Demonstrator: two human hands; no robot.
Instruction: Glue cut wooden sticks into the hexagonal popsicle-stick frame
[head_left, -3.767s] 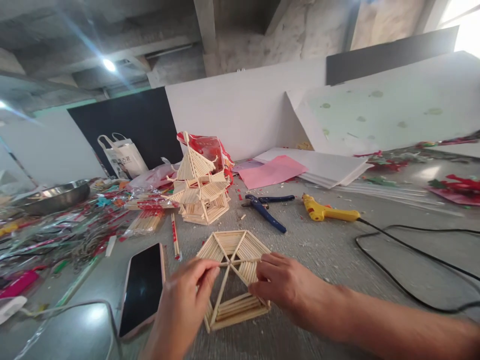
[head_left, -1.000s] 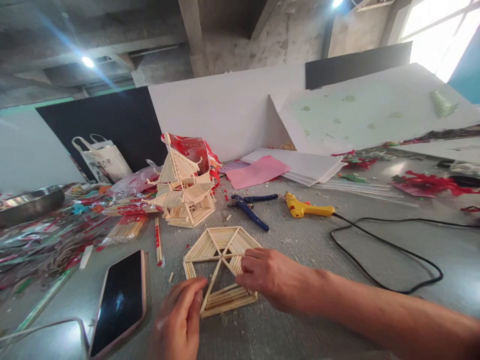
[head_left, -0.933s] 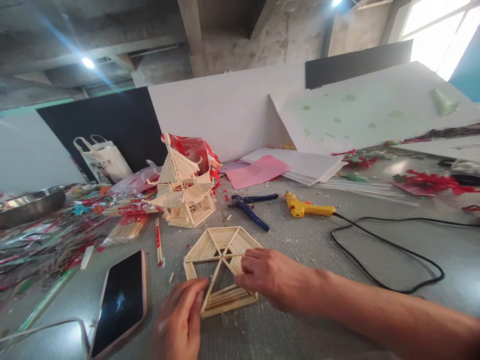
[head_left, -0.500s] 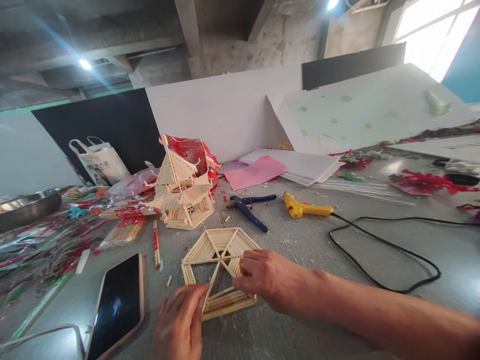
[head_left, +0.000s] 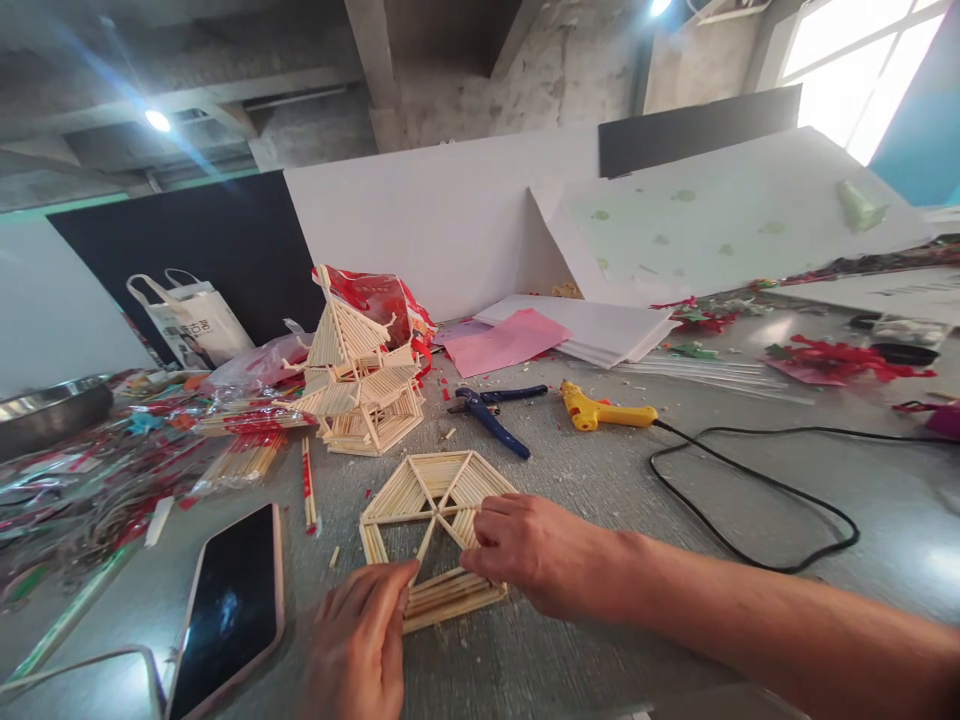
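Note:
A flat hexagonal frame of pale wooden sticks (head_left: 439, 468) lies on the table before me, with spokes meeting at its centre. Rows of sticks fill much of its outer sections, and the near-left part has open gaps. My left hand (head_left: 364, 635) is closed at the near-left corner, fingertips on the frame by a spoke. Across from it, my right hand (head_left: 529, 550) is closed over the right side, its curled fingers pressing on the sticks there. Any small piece under those fingers is hidden.
Beyond the frame stand a stick-built pagoda model (head_left: 360, 375), blue-handled cutters (head_left: 499, 425) and a yellow glue gun (head_left: 607, 410) with a black cord (head_left: 720, 525). A phone (head_left: 229, 595) lies left, near bundled sticks (head_left: 244, 465). Pink paper (head_left: 506, 342) and white boards (head_left: 585, 325) lie behind.
The whole view has shifted slightly, so things sit a little further left. Both hands keep nearly the same places on the frame.

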